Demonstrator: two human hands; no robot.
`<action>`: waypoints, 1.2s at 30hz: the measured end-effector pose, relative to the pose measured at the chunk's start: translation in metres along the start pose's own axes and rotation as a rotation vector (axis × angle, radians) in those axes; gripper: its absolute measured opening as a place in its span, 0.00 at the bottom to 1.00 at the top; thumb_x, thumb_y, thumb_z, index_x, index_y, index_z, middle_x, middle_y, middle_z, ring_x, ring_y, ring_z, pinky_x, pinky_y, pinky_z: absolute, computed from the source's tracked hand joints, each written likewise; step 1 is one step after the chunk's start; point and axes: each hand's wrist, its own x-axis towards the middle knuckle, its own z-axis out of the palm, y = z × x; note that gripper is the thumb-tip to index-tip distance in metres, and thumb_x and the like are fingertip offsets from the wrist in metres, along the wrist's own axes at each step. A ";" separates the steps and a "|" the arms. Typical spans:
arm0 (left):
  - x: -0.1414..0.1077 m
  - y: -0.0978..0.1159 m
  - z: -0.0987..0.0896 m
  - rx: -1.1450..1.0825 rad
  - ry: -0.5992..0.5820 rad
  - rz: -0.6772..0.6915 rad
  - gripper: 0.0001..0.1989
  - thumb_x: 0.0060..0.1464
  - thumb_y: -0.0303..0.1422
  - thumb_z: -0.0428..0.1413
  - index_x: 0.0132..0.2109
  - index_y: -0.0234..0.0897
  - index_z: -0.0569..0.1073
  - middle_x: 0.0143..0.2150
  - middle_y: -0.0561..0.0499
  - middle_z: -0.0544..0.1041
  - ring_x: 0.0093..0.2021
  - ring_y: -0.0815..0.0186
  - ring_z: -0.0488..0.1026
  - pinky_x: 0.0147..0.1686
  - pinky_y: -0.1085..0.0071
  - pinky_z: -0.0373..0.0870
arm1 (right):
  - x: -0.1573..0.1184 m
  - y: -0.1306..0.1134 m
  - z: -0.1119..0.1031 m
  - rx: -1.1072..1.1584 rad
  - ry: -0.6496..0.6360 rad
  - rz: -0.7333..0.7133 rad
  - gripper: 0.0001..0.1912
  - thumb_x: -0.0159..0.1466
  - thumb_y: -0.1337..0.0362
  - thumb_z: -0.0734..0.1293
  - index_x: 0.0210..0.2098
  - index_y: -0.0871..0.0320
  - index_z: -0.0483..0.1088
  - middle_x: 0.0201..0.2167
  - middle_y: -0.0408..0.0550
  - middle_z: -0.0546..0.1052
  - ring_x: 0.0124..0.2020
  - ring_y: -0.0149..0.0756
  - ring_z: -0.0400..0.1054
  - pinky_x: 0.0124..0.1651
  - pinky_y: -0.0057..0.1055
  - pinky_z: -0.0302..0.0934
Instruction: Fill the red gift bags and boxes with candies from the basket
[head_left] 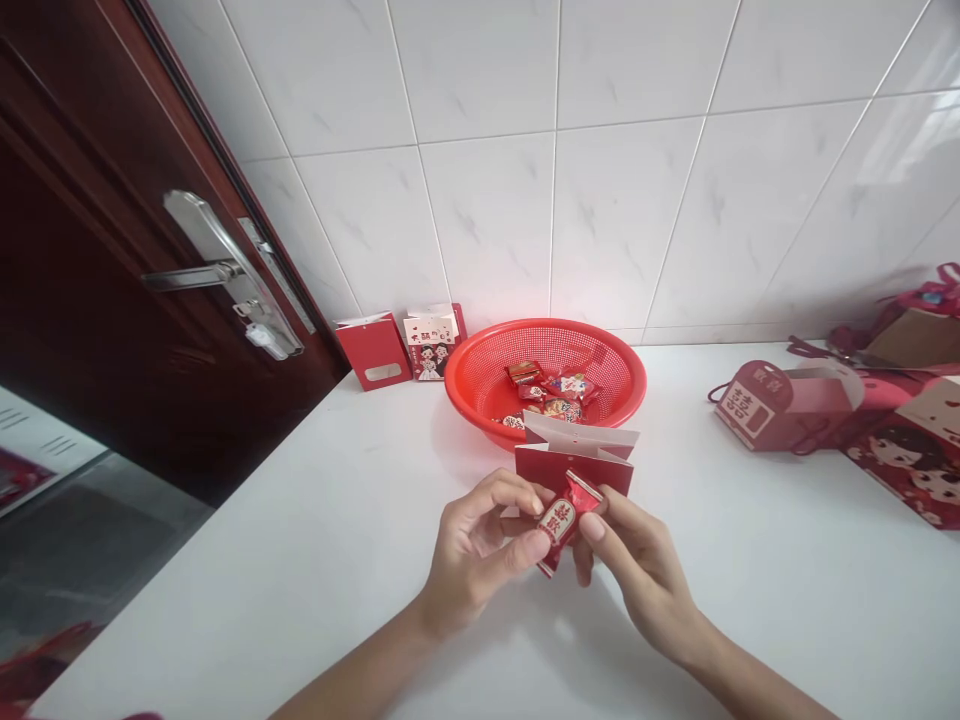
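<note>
Left hand [480, 545]: pinching red candy [562, 520]
Right hand [645, 575]: gripping candy's other side
Just behind hands: red paper bag [574, 458]
Upper centre: red basket [544, 327]

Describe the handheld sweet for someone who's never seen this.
Over the white counter, before the red mesh basket, the left hand and right hand pinch a red-wrapped sweet. Unlike those in the basket, it is held up, showing a white label with red characters.

Your sweet [564, 522]: red foil wrapper, white label w/ red characters. Your paper bag [574, 465]: red outside, white inner flap. Basket [600, 370]: orange-red mesh. Wall tiles [487, 230]: white, grey marbling. Favour box [754, 408]: dusty red, prob. white motif.
</note>
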 end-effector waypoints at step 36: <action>-0.002 -0.008 0.003 -0.008 0.086 -0.203 0.14 0.49 0.37 0.72 0.37 0.36 0.78 0.31 0.51 0.78 0.30 0.68 0.74 0.30 0.73 0.74 | 0.000 -0.003 -0.001 0.105 0.093 0.018 0.19 0.72 0.53 0.66 0.29 0.57 0.66 0.22 0.39 0.70 0.19 0.28 0.69 0.23 0.25 0.65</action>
